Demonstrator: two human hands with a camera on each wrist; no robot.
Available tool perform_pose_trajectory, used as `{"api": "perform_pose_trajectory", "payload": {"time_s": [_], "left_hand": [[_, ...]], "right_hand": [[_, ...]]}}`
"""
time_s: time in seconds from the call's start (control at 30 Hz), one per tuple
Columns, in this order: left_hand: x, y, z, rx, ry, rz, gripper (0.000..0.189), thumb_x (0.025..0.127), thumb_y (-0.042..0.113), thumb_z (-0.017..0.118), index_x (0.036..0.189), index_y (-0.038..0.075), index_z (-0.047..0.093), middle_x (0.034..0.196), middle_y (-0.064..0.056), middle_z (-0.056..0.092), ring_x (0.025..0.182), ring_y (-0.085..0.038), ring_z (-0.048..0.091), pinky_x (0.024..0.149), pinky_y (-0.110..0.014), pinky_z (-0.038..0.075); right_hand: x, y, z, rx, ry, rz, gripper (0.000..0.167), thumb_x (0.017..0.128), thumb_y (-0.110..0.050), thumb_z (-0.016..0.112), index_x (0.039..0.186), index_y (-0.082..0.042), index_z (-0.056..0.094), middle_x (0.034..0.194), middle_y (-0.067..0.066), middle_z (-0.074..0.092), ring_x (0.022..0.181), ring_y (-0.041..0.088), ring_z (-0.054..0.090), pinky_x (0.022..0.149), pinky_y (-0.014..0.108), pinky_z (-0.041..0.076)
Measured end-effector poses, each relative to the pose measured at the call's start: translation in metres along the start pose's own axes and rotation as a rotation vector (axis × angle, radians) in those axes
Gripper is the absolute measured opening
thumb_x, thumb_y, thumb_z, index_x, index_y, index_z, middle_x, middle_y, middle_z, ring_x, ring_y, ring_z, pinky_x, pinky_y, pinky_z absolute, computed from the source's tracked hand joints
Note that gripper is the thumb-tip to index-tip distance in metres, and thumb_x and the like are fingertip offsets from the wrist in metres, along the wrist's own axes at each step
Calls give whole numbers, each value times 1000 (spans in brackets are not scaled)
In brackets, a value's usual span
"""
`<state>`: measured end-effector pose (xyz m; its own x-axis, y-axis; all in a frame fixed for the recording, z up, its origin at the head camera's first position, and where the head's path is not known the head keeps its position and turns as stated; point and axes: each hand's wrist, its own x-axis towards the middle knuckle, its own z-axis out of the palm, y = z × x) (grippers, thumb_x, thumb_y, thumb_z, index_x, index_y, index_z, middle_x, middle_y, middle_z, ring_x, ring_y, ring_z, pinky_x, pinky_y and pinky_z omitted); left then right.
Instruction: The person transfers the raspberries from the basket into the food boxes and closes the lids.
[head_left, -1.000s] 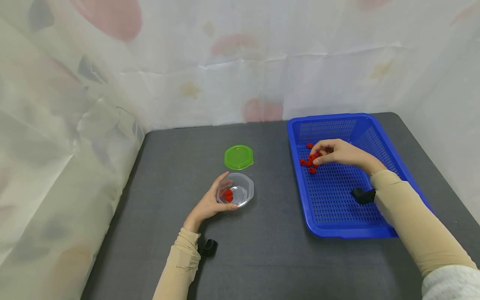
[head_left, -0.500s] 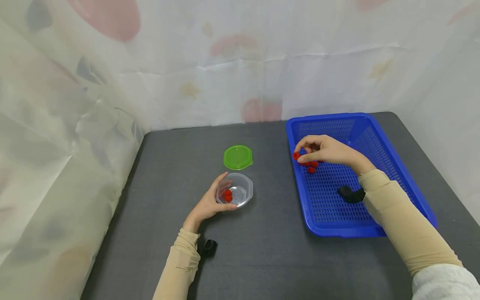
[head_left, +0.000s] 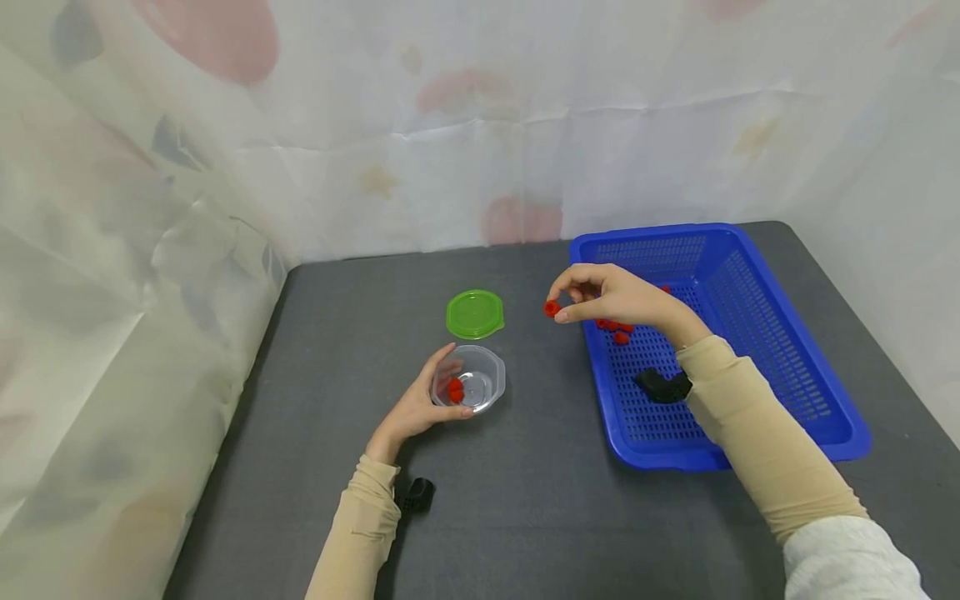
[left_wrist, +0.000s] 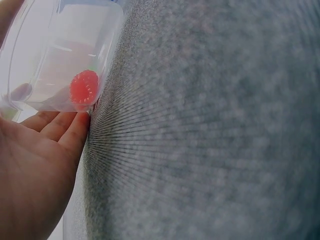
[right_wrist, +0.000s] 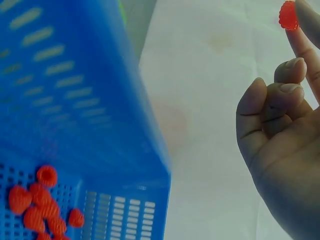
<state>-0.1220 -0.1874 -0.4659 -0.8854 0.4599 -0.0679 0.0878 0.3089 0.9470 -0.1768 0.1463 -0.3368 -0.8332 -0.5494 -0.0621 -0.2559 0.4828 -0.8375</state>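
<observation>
Raspberry [head_left: 552,308], the one I pinch between thumb and fingertip of my right hand [head_left: 626,296], is now just past the left rim of the blue basket [head_left: 675,459]; half a second ago it was over that rim. My left hand [head_left: 412,417] hasn't shifted: thumb and fingers grip the clear container [head_left: 487,367], left of the basket, with another raspberry [left_wrist: 84,87] inside. I judge this pick finished, the berry not yet set down; more raspberries [head_left: 621,337] lie in the basket.

Free room separates cup [head_left: 492,380] and basket [head_left: 667,460]; basket wall [right_wrist: 112,75] blocks low passage.
</observation>
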Motion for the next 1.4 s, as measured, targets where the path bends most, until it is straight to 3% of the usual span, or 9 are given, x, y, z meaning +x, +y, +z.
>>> {"api": "perform_pose_trajectory", "payload": {"time_s": [0.23, 0.4, 0.73, 0.9, 1.13, 1.4], "left_hand": [[8, -24, 1, 10, 18, 5, 103, 69, 9, 82, 149, 19, 17, 144, -18, 40, 135, -34, 38, 112, -51, 25], [8, -28, 1, 23, 25, -6, 103, 68, 17, 84, 148, 27, 19, 143, -11, 42, 134, -30, 40, 112, -48, 27], [7, -26, 1, 17, 15, -20, 103, 69, 16, 83, 148, 26, 18, 144, -12, 41, 135, -31, 38, 111, -50, 27], [8, -23, 2, 19, 5, -30, 102, 70, 13, 82, 148, 26, 17, 145, -15, 39, 135, -33, 37, 111, -51, 27], [2, -1, 1, -26, -24, -21, 99, 72, 12, 80, 148, 22, 17, 146, -21, 35, 135, -37, 35, 111, -53, 27], [-1, 3, 0, -54, -25, -54, 96, 74, 14, 79, 147, 19, 17, 146, -21, 33, 135, -36, 35, 111, -51, 28]], "right_hand": [[9, -10, 11, 55, -34, -44, 23, 81, -31, 72, 102, -23, 65, 83, 4, 45, 66, 14, 40, 60, 25, 34], [19, -18, 20, 90, -66, -96, 23, 82, -30, 71, 103, -22, 65, 81, 3, 44, 64, 13, 38, 60, 25, 34], [40, -34, 41, 194, -119, -240, 21, 84, -17, 69, 104, -11, 64, 76, 2, 43, 62, 12, 37, 57, 23, 33], [47, -40, 53, 233, -144, -261, 20, 84, -13, 68, 103, -10, 64, 75, 3, 43, 61, 12, 35, 57, 23, 32], [58, -49, 78, 258, -178, -322, 19, 84, -10, 67, 103, -9, 64, 75, 2, 45, 59, 12, 34, 57, 22, 31], [68, -49, 102, 229, -179, -337, 18, 84, -11, 68, 101, -9, 65, 72, 1, 43, 58, 12, 33, 57, 20, 30]]}}
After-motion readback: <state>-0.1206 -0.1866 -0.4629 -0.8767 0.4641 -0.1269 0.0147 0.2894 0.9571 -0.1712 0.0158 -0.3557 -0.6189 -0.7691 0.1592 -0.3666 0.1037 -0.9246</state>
